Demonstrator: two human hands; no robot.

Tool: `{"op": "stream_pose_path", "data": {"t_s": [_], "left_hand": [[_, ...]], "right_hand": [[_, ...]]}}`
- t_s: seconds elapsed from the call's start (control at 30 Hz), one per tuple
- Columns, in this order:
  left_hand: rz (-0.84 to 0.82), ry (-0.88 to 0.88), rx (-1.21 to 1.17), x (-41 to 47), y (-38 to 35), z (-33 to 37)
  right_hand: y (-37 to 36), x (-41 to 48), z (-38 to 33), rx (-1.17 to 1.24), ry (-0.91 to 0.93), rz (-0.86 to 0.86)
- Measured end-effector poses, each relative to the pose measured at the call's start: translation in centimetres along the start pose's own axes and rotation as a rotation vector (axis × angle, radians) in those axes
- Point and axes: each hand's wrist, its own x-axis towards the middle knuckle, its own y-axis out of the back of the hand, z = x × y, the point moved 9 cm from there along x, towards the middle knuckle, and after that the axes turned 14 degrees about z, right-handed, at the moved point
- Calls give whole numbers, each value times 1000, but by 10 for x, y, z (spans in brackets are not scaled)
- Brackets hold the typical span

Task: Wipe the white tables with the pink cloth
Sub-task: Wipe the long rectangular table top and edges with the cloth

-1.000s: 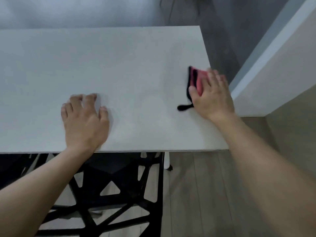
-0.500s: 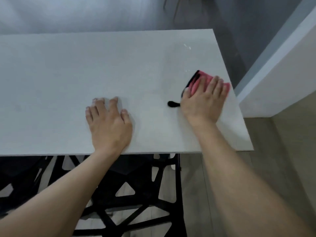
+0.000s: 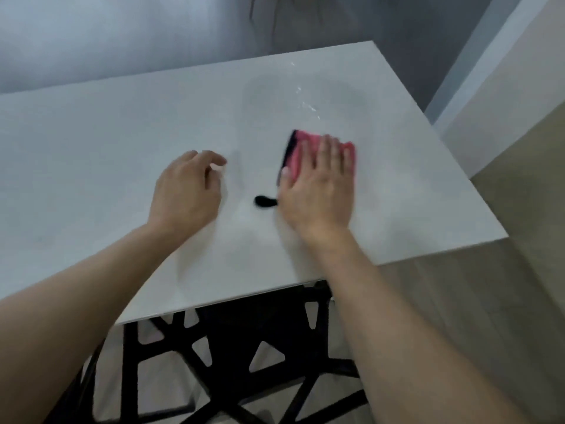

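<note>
Pressing the pink cloth (image 3: 307,139) flat-fingered, the right grip (image 3: 318,191) is wiping the worktop (image 3: 122,148); the left grip (image 3: 186,191) is idling empty. Unpinched, the cloth is risking slipping loose.

no readable text or labels

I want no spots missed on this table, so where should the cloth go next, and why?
Probably push the pink cloth forward with the right hand: shiny droplets lie on the white table just beyond it, not yet wiped.
</note>
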Motion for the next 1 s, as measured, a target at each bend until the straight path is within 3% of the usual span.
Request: {"op": "stream_pose_path", "data": {"t_s": [0.07, 0.13, 0.17, 0.23, 0.3, 0.4, 0.47, 0.57, 0.67, 0.83, 0.9, 1.0], "left_hand": [[22, -3, -10, 19, -4, -7], [8, -66, 60, 24, -13, -8], [-7, -89, 90, 21, -18, -9], [-3, -99, 107, 14, -24, -11], [17, -92, 97, 13, -23, -12], [27, -89, 90, 15, -21, -9], [19, -86, 95, 15, -22, -10], [10, -89, 97, 13, -21, -6], [17, -92, 101, 14, -18, -5], [35, -95, 127, 14, -20, -7], [41, -98, 131, 16, -20, -7], [29, -93, 138, 14, -19, -7]], "right_hand": [[-4, -42, -88, 196, 441, -100], [4, -53, -80, 279, 699, -145], [5, -44, -52, 275, 731, -172], [1, -5, 17, 159, 584, -194], [-1, 40, 82, 40, 254, -122], [-5, 45, 83, -67, -95, -29], [2, 8, 30, -23, -33, 9], [22, -77, -42, 141, 336, -86], [13, -56, -42, 199, 516, -111], [-52, 111, -56, 68, 218, -188], [-57, 110, -59, 63, 213, -169], [-13, 20, -29, 130, 317, -102]]}}
